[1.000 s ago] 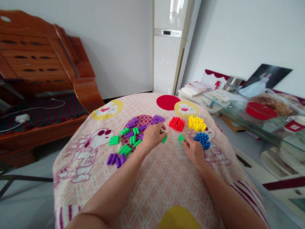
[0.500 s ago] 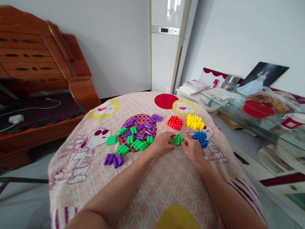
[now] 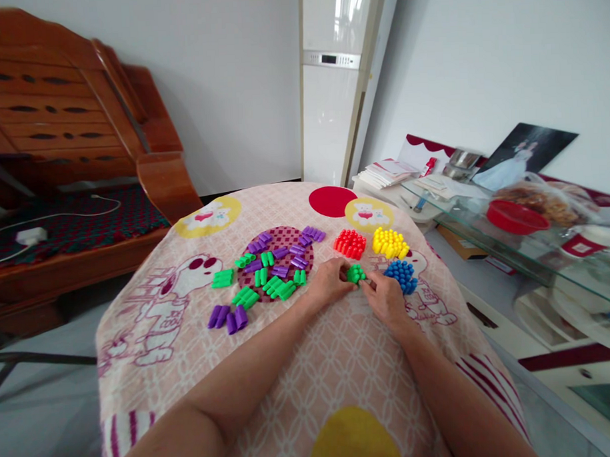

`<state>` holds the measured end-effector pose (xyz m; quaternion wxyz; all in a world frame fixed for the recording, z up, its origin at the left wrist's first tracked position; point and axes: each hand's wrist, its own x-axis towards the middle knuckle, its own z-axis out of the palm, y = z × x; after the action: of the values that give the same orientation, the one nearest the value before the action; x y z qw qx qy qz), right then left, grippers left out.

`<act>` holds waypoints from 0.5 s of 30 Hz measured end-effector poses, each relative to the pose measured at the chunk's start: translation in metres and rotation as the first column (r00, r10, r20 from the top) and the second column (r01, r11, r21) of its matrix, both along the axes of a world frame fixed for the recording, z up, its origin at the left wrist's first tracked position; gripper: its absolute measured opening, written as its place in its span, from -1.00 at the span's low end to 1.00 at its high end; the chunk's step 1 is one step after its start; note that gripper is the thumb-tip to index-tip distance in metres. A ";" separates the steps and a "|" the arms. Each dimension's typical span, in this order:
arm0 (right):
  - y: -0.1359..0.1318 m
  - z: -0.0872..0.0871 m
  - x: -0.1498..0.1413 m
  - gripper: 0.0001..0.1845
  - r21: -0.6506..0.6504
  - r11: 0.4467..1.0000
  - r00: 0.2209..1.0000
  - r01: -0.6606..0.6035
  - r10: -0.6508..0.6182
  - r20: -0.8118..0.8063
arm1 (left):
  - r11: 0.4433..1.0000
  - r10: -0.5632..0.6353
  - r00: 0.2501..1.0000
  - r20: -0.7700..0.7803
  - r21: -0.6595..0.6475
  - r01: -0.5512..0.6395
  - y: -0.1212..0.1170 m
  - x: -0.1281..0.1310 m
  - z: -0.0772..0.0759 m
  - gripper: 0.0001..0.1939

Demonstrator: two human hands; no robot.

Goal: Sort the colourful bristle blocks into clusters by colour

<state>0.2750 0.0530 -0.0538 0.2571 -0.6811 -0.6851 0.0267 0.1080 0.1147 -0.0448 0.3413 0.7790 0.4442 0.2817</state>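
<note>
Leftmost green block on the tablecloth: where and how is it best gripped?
Probably come from above and pinch the near and far sides of the green block: it lies flat, ridges running sideways, with tablecloth showing along both those sides.

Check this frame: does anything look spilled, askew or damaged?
Nothing looks spilled or damaged. Only purple pieces and green pieces look untidy, lying at mixed angles left of tightly grouped red pieces, yellow pieces and blue pieces.

Home living room: carved wooden bench (image 3: 71,123), cartoon-print tablecloth (image 3: 339,360), glass shelf (image 3: 485,235) holding household clutter.
</note>
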 end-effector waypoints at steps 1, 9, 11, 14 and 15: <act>0.000 0.000 0.000 -0.79 0.000 1.000 1.000 -0.011 0.011 -0.002 | 1.000 0.012 1.000 -0.018 0.014 -0.012 0.000 0.001 0.001 -0.66; 0.000 -0.002 0.004 -0.73 0.041 0.999 0.999 -0.028 0.029 -0.027 | 0.983 -0.030 0.982 -0.187 0.172 0.063 -0.004 -0.005 0.011 -0.43; 0.000 -0.003 0.004 -0.69 0.040 0.999 0.999 -0.020 0.022 -0.047 | 0.973 -0.042 0.961 -0.273 0.208 0.102 0.000 -0.022 0.021 -0.42; 0.000 -0.002 0.004 -0.68 0.026 0.999 0.997 -0.033 0.034 -0.076 | 0.970 -0.050 0.912 -0.407 0.199 0.142 0.010 -0.061 0.046 -0.58; -0.001 -0.002 0.004 -0.68 0.025 0.999 0.996 -0.039 0.041 -0.081 | 0.973 -0.047 0.892 -0.450 0.182 0.143 0.014 -0.076 0.056 -0.70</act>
<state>0.2795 0.0525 -0.0561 0.2922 -0.6625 -0.6878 0.0516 0.0323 0.1284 0.0109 0.1607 0.8751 0.4391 0.1252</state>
